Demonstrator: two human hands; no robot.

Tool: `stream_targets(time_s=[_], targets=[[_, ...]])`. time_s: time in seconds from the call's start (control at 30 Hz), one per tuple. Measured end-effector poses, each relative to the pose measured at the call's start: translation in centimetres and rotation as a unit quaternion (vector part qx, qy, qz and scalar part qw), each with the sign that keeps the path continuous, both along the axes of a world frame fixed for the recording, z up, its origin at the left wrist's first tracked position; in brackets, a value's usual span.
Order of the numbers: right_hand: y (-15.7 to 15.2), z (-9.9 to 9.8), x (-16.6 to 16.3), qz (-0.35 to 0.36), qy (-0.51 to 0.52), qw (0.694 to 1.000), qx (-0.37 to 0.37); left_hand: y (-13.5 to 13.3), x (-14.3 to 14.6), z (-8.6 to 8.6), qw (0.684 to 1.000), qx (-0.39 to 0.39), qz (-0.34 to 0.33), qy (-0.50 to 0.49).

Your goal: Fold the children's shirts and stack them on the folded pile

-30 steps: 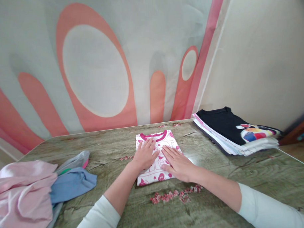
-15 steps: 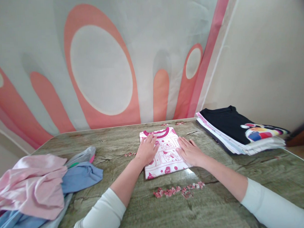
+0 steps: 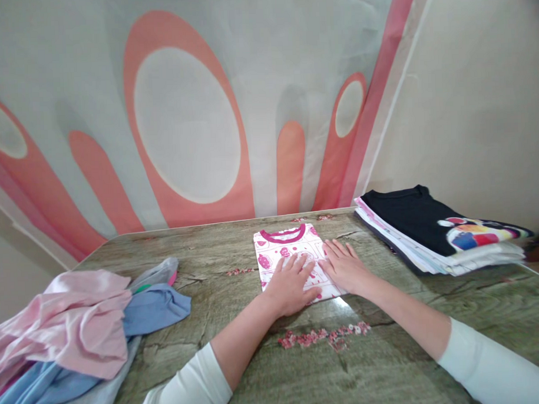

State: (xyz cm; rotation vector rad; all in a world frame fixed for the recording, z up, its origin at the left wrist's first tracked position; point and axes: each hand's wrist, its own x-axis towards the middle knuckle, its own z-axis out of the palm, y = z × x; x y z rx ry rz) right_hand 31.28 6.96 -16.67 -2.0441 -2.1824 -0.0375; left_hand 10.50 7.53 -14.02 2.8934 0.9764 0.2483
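Wood-grain table [image 3: 390,363]; orange-oval backdrop [image 3: 182,122] behind. Folded pink-print shirt [image 3: 284,248]: collar pointing away, long axis near-to-far. Left hand [image 3: 292,283], right hand [image 3: 345,267]: flat, palms down on it.

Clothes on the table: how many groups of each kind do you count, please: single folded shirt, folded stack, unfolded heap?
Folded shirt, under the left hand and the right hand: 1
Stack of folded clothes: 1
Heap of unfolded clothes: 1
Total: 3
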Motion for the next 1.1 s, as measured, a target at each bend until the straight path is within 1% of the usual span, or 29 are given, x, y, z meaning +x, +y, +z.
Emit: stream_targets(time_s=[0.1, 0.17, 0.27, 0.37, 0.5, 0.6, 0.67, 0.73, 0.87, 0.93, 1.03, 1.1], targets=[[-0.8, 0.4, -0.8, 0.031, -0.001, 0.998, 0.048, 0.1, -0.1, 0.2, 1.0, -0.009, -0.007, -0.006], [-1.4, 0.5, -1.7, 0.069, 0.016, 0.996, 0.058, 0.2, -0.1, 0.2, 1.0, -0.015, -0.013, -0.013], [-2.2, 0.5, -2.9, 0.123, 0.05, 0.991, 0.034, 0.7, -0.4, 0.2, 0.999, -0.032, -0.039, -0.015], [-2.4, 0.3, -3.3, 0.151, 0.06, 0.987, 0.007, 1.7, -1.1, 0.3, 0.996, -0.048, -0.079, -0.01], [-2.0, 0.4, -2.4, 0.166, 0.039, 0.985, -0.007, 2.8, -2.0, 0.8, 0.992, -0.06, -0.115, 0.005], [-1.7, 1.0, -1.4, 0.193, 0.028, 0.98, -0.025, 3.3, -2.5, 1.0, 0.992, -0.052, -0.111, 0.012], [-1.7, 1.4, -0.7, 0.213, 0.026, 0.976, -0.039, 3.6, -2.9, 0.9, 0.996, -0.04, -0.074, 0.012], [-1.8, 1.6, -0.2, 0.227, 0.023, 0.973, -0.046, 4.1, -3.3, 0.5, 1.0, -0.022, -0.013, 0.006], [-2.0, 1.7, 0.0, 0.225, 0.013, 0.974, -0.032, 5.4, -4.3, -0.7, 0.995, 0.015, 0.101, -0.009], [-2.3, 1.8, -0.3, 0.217, 0.012, 0.976, -0.028, 6.3, -4.8, -1.3, 0.987, 0.023, 0.158, -0.013], [-2.9, 2.4, -1.4, 0.21, 0.027, 0.977, -0.029, 7.3, -5.4, -1.8, 0.967, 0.029, 0.252, -0.019], [-3.4, 2.9, -2.2, 0.22, 0.048, 0.974, -0.03, 7.7, -5.8, -1.9, 0.956, 0.028, 0.293, -0.02]])
